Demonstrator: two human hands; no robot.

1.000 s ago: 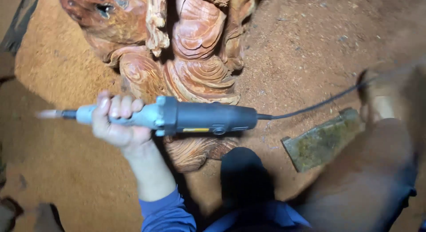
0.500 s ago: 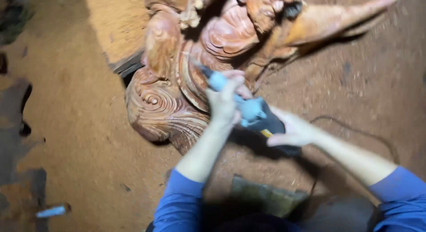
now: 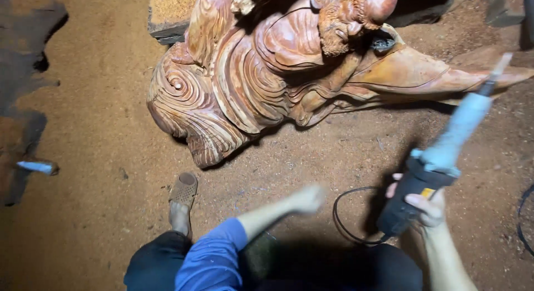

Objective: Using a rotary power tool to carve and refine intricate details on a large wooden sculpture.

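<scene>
A large reddish wood carving (image 3: 267, 74) of a bearded figure with swirling robes lies on its side on the sawdust floor. My right hand (image 3: 425, 205) grips the dark rear body of a grey-blue electric die grinder (image 3: 445, 146). The tool points up and to the right, its tip near the carving's long tapered end. Its black cord (image 3: 345, 213) loops on the floor beside it. My left hand (image 3: 307, 198) is blurred in mid-air below the carving. It touches nothing, and nothing shows in it.
My foot in a brown sandal (image 3: 182, 199) rests on the sawdust just below the carving's spiral base. A small pale blue object (image 3: 36, 167) lies at the far left beside dark wood pieces (image 3: 22, 74). A sawdust-covered block (image 3: 167, 13) sits behind the carving.
Both hands held the grinder against the carving. Now my left hand has let go and pulled back, and my right hand has swung the tool away to the right.
</scene>
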